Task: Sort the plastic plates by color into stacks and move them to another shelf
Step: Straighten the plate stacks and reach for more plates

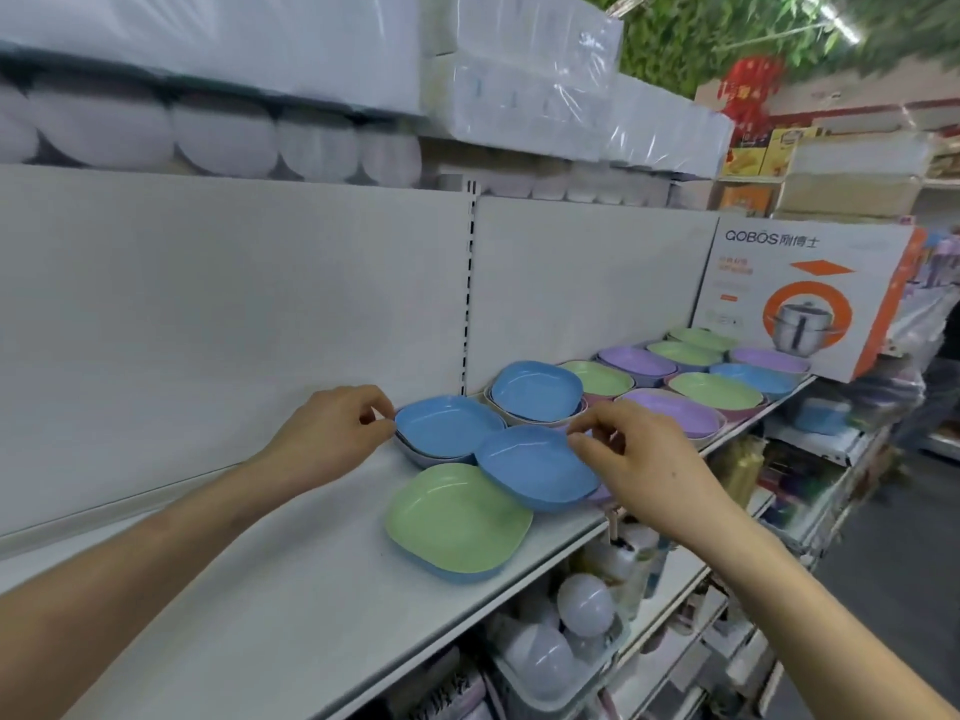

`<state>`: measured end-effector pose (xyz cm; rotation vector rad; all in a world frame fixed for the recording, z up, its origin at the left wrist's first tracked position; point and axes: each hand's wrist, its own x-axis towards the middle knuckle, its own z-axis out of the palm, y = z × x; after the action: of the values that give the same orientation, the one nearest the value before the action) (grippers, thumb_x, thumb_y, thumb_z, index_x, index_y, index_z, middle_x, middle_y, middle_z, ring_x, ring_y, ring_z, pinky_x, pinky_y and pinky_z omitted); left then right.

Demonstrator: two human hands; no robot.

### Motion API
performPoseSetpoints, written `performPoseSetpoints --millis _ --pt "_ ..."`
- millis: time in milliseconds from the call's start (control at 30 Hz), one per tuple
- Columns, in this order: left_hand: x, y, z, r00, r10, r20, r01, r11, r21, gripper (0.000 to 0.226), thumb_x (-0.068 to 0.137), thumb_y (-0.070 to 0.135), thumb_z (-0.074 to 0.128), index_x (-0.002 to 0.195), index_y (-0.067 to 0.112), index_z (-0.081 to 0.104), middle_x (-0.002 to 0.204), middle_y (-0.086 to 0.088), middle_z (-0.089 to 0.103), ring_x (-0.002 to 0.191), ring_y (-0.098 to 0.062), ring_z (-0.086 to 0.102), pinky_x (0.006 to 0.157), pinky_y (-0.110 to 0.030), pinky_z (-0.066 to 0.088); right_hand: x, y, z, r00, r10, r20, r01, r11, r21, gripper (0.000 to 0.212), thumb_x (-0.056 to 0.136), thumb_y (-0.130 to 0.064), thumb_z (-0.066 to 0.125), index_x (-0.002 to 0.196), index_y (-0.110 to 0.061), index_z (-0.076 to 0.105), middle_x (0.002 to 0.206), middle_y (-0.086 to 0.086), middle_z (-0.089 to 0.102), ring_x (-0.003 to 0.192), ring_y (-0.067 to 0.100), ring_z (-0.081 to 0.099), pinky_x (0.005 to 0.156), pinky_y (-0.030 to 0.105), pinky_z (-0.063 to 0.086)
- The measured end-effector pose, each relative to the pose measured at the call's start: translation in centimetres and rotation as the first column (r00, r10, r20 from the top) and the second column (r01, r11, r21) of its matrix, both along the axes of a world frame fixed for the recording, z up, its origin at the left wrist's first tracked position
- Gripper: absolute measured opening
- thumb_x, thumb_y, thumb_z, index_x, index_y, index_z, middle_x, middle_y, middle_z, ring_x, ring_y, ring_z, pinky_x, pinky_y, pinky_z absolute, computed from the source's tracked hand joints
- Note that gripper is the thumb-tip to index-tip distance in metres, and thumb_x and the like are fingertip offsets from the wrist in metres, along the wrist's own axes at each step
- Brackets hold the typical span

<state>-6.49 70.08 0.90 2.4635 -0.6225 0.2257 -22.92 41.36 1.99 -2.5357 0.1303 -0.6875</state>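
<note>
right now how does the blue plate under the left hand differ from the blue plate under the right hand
The left-hand blue plate sits level on top of a short stack near the back panel; the right-hand blue plate is tilted, overlapping the green plate nearer the shelf edge. The left hand pinches its near-left rim; the right hand pinches its far-right rim. Both are the same rounded-square shape and blue.

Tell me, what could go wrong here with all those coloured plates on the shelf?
Three risks, as guesses:
1. The tilted blue plastic plate pinched by the right hand leans on its neighbours near the white shelf edge; it might slide off.
2. The green plastic plate sits near that front edge, so a nudge could tip it.
3. The left hand pinches the rim of a blue plate on a stack; lifting it may drag the plates beneath.
</note>
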Motion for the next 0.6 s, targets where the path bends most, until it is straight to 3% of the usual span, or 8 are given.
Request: performPoseSetpoints --millis 367,600 --pt "2.7 -3.4 -1.4 0.982 0.161 -0.103 -0.159 0.987 0.025 0.009 0.093 0.036 0.064 0.101 0.034 0.067 0.095 0.013 0.067 0.087 -0.012 0.064 0.085 -0.037 0.055 10.0 -8.0 -0.1 0.999 0.015 -0.028 -0.017 0.996 -0.092 0.010 0.092 -0.023 0.063 0.087 -0.026 0.071 0.080 -0.009 0.068 0.077 0.008 0.062 0.069 0.034 0.050" --pt "2.6 -5.3 -2.7 0.945 0.282 -0.165 -0.279 0.959 0.042 0.020 0.083 0.036 0.072 0.094 0.031 0.056 0.086 0.008 0.069 0.079 -0.016 0.066 0.070 -0.033 0.051 18.7 -12.6 0.5 0.991 0.064 -0.120 -0.088 0.973 -0.212 0.008 0.091 -0.023 0.059 0.091 -0.023 0.067 0.094 -0.002 0.058 0.086 0.021 0.059 0.074 0.038 0.051"
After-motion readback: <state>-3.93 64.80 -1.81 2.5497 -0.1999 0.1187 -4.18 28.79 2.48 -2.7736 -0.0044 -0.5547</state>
